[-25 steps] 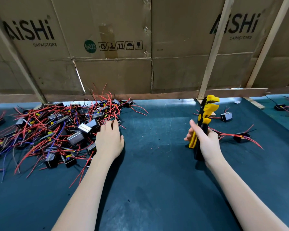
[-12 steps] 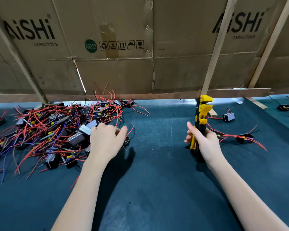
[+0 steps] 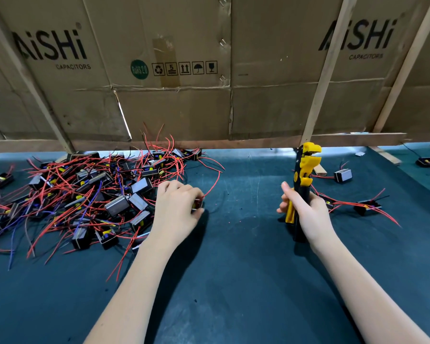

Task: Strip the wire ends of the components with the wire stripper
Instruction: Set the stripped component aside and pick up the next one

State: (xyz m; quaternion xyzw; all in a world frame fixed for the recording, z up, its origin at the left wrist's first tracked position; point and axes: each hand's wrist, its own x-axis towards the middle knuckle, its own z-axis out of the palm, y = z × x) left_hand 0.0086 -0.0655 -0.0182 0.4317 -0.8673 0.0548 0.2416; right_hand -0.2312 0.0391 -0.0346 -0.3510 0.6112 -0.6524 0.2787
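Observation:
A tangled pile of small black-and-silver components (image 3: 90, 194) with red, blue and black wires lies at the left of the dark green mat. My left hand (image 3: 176, 209) is at the pile's right edge, its fingers curled round one small component (image 3: 197, 204) whose red wire (image 3: 215, 182) arcs up to the right. My right hand (image 3: 305, 212) grips the handles of a yellow and black wire stripper (image 3: 304, 170), held upright with its jaws pointing up. The two hands are well apart.
Three components with red wires lie right of the stripper (image 3: 343, 175), (image 3: 366, 207) and behind my right hand. Another sits at the far right edge (image 3: 426, 161). A cardboard wall on wooden slats (image 3: 233, 95) closes the back of the mat (image 3: 233, 281).
My left hand lay flat on the pile's edge; it has since curled, taken hold of one component and drawn it rightward out of the pile. The right hand and stripper have barely moved.

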